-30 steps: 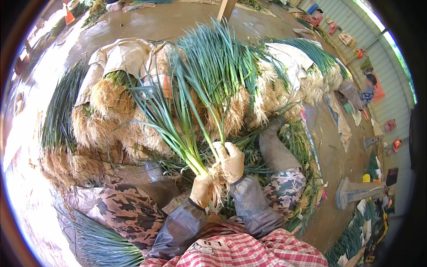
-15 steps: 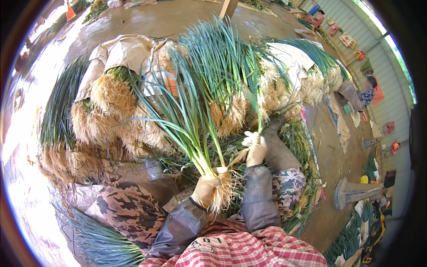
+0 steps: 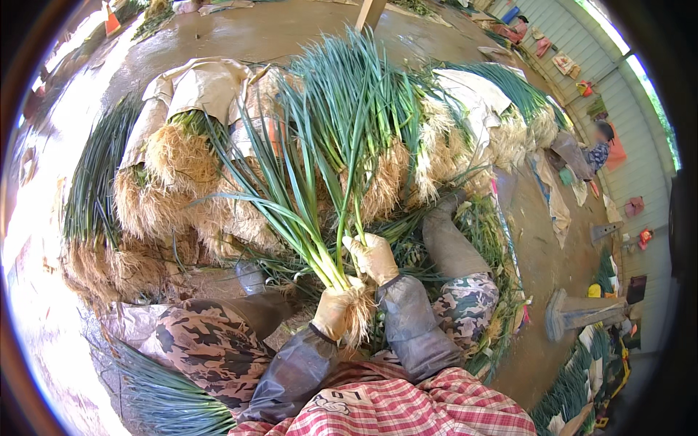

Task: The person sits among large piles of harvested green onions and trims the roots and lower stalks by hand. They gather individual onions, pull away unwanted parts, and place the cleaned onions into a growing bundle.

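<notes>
My left hand (image 3: 336,312), in a pale glove, is closed round the white stems of a small bunch of spring onions (image 3: 323,261). Their pale roots (image 3: 361,320) hang out beside the glove, and the long green leaves fan up and away to the left. Close against this bunch, my right hand (image 3: 374,259), also gloved, grips a single spring onion (image 3: 358,218) whose green part rises above the fingers. Its lower end is hidden by the hands. Loose leaf trimmings (image 3: 400,236) lie beneath and beyond both hands.
A heap of rooted spring onions (image 3: 363,102) stands in front, partly draped with tan sacking (image 3: 207,91). More leaves (image 3: 171,392) lie at lower left. My boot (image 3: 451,236) rests among trimmings. Right of it are a grey cone (image 3: 574,316) and, farther off, a seated person (image 3: 600,149).
My right hand has moved left and slightly nearer, bringing its spring onion from beside my right boot to the bunch. The left hand keeps its hold, almost still.
</notes>
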Demonstrator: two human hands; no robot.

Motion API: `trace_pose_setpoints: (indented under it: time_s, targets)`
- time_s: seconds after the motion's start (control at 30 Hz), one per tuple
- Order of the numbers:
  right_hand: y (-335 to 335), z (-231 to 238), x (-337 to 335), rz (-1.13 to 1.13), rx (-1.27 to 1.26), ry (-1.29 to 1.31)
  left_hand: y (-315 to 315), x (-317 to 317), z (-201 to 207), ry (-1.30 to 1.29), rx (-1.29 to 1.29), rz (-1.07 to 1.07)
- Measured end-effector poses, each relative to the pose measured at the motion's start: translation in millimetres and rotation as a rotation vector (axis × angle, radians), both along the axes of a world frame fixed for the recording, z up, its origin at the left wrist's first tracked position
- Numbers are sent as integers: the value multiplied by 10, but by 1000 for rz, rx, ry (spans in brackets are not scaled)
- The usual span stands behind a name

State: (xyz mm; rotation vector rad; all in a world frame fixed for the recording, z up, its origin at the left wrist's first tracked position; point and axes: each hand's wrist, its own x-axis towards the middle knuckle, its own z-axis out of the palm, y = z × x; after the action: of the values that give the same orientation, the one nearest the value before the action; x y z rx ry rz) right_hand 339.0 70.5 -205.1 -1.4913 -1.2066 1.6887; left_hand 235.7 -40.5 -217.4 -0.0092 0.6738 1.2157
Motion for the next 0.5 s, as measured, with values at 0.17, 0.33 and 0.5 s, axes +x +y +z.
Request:
trace_pose_setpoints:
  time_s: [0.17,0.33,0.5]
  targets:
    - [-269,135,110,-143,41,49,18,9,151,62,-18,-26]
    - [-261,442,635,-439,313,280,7,-59,141,-250,-58,-10]
    - [-293,460,413,-367,206,-50,-17,-55,51,-443,-26,-26]
